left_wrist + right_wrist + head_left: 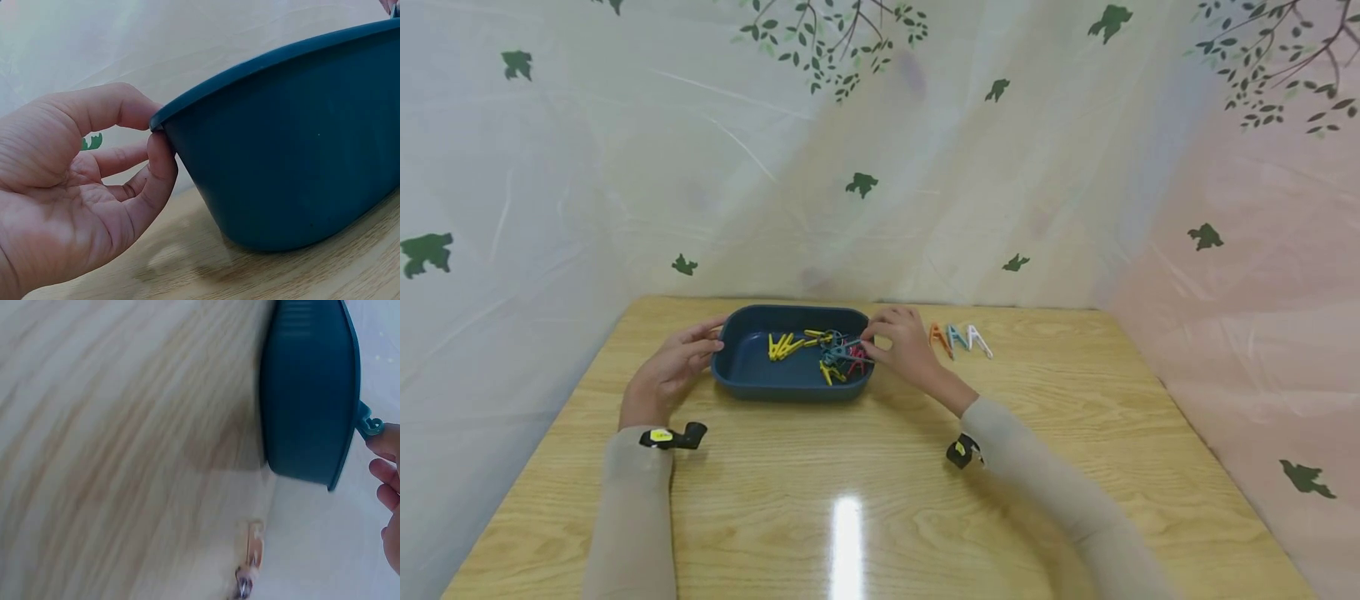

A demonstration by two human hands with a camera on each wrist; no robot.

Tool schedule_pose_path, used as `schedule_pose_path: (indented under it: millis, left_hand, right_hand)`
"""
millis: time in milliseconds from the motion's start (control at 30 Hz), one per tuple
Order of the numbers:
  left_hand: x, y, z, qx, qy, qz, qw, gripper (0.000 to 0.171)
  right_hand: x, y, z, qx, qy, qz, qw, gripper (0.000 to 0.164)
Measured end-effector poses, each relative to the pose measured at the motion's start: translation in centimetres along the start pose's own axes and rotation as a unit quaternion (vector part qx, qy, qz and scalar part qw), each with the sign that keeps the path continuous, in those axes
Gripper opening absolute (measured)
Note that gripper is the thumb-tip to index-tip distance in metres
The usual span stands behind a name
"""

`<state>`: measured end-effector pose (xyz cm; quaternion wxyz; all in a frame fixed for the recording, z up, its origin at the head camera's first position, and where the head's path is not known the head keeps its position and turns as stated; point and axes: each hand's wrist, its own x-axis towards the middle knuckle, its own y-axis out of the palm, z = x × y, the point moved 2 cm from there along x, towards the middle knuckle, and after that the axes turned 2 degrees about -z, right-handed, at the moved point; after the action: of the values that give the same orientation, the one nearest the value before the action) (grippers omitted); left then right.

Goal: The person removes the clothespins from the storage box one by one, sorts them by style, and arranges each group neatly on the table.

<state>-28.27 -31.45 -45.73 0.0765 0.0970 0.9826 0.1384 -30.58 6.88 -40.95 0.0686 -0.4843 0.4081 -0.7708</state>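
A dark blue oblong basin (790, 392) stands on the table with several clothespins inside. My left hand (673, 365) pinches its left rim between thumb and finger, clear in the left wrist view, where the hand (81, 169) is beside the basin wall (294, 144). Over the right end, my right hand (906, 346) pinches a teal clothespin (370, 424) at rim height. Yellow clothespins (784, 347) lie around the basin's middle. Red clothespins (857, 361) and other teal ones are heaped at its right end, partly hidden by the right fingers.
On the table right of the basin, an orange clothespin (941, 340), a blue clothespin (957, 337) and a white clothespin (979, 341) lie in a row. Behind the wooden table (760, 500) hangs a leaf-patterned curtain (737, 167).
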Motion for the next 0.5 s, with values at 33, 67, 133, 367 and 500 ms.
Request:
schedule_pose_path:
  millis: [33,67,133,367,500]
  left_hand:
    - [0.0,0.0,0.0,0.003,-0.002,-0.002,1.0,0.039]
    - [0.0,-0.1,0.0,0.003,-0.003,-0.002,1.0,0.039]
    - [0.0,-0.1,-0.1,0.004,-0.005,-0.002,1.0,0.039]
    - [0.1,-0.2,-0.1,0.004,-0.004,-0.002,1.0,0.039]
    - [0.1,-0.2,-0.1,0.008,-0.004,-0.006,0.9999,0.037]
  right_hand:
    - [0.0,-0.3,-0.2,0.0,0.003,-0.002,1.0,0.006]
    - [-0.1,-0.6,-0.5,-0.003,0.006,-0.002,1.0,0.006]
    - [-0.3,-1.1,-1.0,-0.008,0.013,-0.001,1.0,0.005]
    - [-0.9,-2.9,-2.7,-0.017,0.024,-0.009,1.0,0.005]
    - [-1.2,-3.8,-3.6,-0.018,0.033,-0.017,0.999,0.005]
